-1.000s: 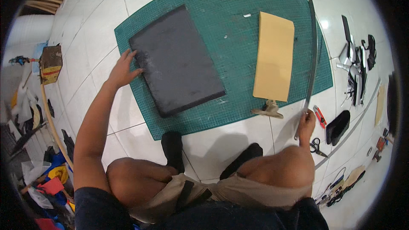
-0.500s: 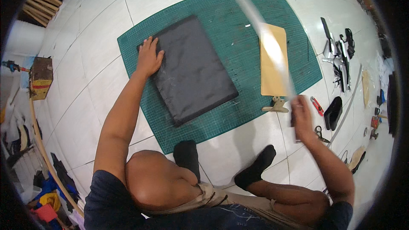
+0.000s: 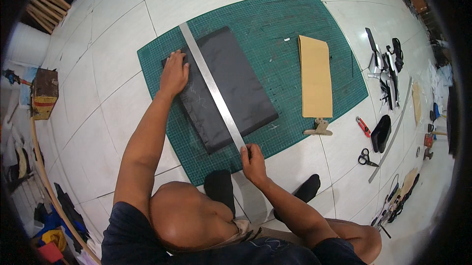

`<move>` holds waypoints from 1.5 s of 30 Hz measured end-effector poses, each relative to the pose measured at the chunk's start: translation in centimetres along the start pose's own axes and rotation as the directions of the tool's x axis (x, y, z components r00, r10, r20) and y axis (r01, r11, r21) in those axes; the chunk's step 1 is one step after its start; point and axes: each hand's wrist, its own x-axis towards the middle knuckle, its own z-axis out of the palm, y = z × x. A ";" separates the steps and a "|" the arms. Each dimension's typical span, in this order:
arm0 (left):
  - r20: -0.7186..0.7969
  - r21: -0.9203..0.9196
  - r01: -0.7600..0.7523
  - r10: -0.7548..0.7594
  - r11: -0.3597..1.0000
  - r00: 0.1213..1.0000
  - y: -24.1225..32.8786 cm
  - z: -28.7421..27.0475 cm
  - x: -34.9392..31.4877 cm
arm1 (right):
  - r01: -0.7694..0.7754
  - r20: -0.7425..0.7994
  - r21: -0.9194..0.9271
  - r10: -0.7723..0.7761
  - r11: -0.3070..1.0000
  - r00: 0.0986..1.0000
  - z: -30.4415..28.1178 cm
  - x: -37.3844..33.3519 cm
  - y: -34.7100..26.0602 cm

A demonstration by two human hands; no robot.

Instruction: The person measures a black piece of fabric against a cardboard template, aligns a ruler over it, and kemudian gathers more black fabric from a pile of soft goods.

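A black, slightly wrinkled flat rectangular piece (image 3: 246, 88) lies slanted on a green cutting mat (image 3: 275, 24). Across it, from the mat's far edge toward my feet, stretches a long metal ruler (image 3: 214, 88). The ruler's near end is gripped by my right hand (image 3: 254, 165), just beyond the black piece's near edge. My left hand (image 3: 174, 74) is laid on the piece's left edge near its far-left corner, palm down with the fingers stretched out. It holds nothing.
Folded tan cardboard (image 3: 315, 78) with a metal bulldog clip (image 3: 320, 127) lies on the mat's right. Farther right are a red utility knife (image 3: 363, 126), scissors (image 3: 366, 158), a black pouch-like object (image 3: 381, 133) and a long thin strip (image 3: 396, 132). A wooden box (image 3: 44, 94) stands left.
My right hand has swung left with the ruler, from beside the cardboard to lying over the black piece. My left hand stays on the piece's edge.
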 end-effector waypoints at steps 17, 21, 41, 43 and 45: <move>0.222 0.062 0.028 -0.041 0.998 0.974 1.7 -0.2 0.6 | 0.070 0.282 -0.286 0.014 0.956 0.959 -4.4 1.5 -0.1; 0.243 0.023 -0.028 0.022 0.999 0.970 2.1 0.6 1.7 | 0.353 0.487 -0.458 -0.102 0.816 0.867 -16.7 4.2 0.0; 0.426 0.220 0.021 -0.116 0.975 0.897 4.3 -2.1 3.3 | 0.090 0.099 -0.736 -0.025 0.671 0.995 -38.9 22.4 6.0; 0.432 0.243 -0.006 -0.103 0.970 0.896 4.2 -2.3 3.3 | 0.070 0.032 -0.682 -0.065 0.728 0.997 -36.5 27.5 3.2; 0.451 0.237 0.026 -0.133 0.971 0.883 3.5 -2.5 3.2 | 0.000 -0.049 -0.670 -0.044 0.743 0.998 -33.5 30.0 0.2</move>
